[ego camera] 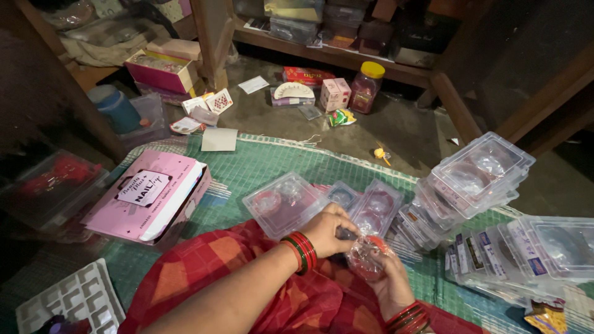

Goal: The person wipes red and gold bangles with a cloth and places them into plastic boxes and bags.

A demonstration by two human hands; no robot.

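A red and orange cloth (247, 278) covers the lap nearest the camera. Above it, the right hand (390, 281) cups a clear packet of red bangles (366, 255), while the left hand (328, 230) pinches its top, beside clear plastic boxes (284, 203) on the green mat (272, 162).

A green woven mat (272, 162) covers the floor (396, 133). On the mat lie a pink box (148, 198) and stacked clear plastic cases (470, 179). A yellow-lidded jar (367, 86) stands on the floor.

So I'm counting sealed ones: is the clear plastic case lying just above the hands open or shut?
Shut: the clear plastic case lies flat on the green mat, its lid down over round red contents.
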